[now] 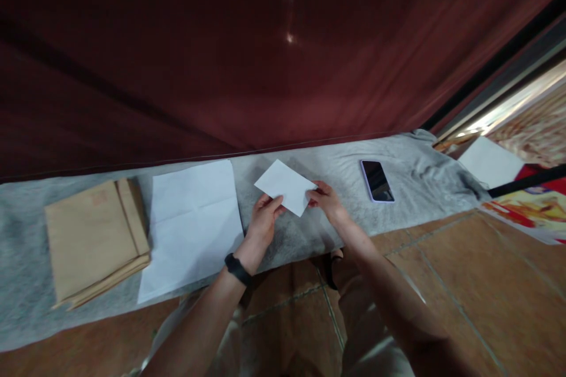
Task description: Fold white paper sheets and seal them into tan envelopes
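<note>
While both hands are working close together over the cloth, a small, white, four-cornered paper piece [283, 184] is lying aslant between them, one corner pointing away from the person. The left hand [264, 219] is pinching its near-left edge, the thumb pressing on the upper face; the right hand [325, 199] is pinching its right corner between thumb and fingers. Whether this piece is forming an envelope or a plain folded sheet, I cannot tell. A dark band [237, 269] is circling the left wrist.

Below the hands, a long grey, soft-looking cloth [424, 182] is covering a narrow raised surface. On its left part, flat brown paper bags or envelopes [91, 230] are lying in an uneven stack, their layered edges showing toward the person; whether they are holding anything, I cannot tell. Just beside them, a large white creased sheet of paper [192, 230] is spreading across the cloth, its near edge reaching the cloth's near border. To the right of the hands and apart from them, a dark-screened phone in a pale purple case [378, 182] is resting face up. Behind everything, a dark red fabric sheet [265, 82] is hanging.
</note>
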`<state>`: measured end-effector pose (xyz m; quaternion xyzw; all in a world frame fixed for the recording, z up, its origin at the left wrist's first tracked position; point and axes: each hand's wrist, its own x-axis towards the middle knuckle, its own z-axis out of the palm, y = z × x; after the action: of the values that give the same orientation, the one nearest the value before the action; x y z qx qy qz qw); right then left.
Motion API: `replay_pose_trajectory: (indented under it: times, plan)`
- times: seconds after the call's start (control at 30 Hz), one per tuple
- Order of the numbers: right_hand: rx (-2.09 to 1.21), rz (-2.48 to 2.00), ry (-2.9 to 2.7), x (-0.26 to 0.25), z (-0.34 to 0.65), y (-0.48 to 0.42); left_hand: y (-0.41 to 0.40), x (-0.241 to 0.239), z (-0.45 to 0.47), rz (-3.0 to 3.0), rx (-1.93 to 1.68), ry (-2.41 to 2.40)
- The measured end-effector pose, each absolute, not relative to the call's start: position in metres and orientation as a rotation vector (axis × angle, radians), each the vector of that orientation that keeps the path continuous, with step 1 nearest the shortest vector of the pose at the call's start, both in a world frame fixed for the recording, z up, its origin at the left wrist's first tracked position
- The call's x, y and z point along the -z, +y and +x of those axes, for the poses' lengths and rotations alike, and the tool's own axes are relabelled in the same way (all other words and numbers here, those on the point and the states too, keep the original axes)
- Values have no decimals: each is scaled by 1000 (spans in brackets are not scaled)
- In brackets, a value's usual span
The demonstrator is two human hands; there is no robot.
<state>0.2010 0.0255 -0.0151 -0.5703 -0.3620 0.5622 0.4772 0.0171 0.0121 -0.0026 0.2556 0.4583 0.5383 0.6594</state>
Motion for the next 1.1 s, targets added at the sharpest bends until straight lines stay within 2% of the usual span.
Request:
replay_pose_trajectory:
  times: [0.17,0.27,0.4,0.5,0.6,0.83,1.1]
  plan:
    - [-1326,-1535,-1156,19,216,32,29,4,-11,723,-1283,1342]
    - [-1212,-1621,-1326,22,220,33,31,6,-21,947,-1116,1445]
    - [-897,-1738,-1469,24,221,33,24,7,-21,1164,-783,1479]
    - [-538,-1779,-1598,23,214,28,18,7,-19,1205,-755,1521]
    - [-325,-1664,-1786,21,197,17,14,8,-19,1197,-797,1539]
    - [-344,-1532,-2247,32,150,-19,6,13,-19,1239,-865,1548]
    - [-141,-1733,-2254,42,163,-19,5,6,-20,1460,-783,1683]
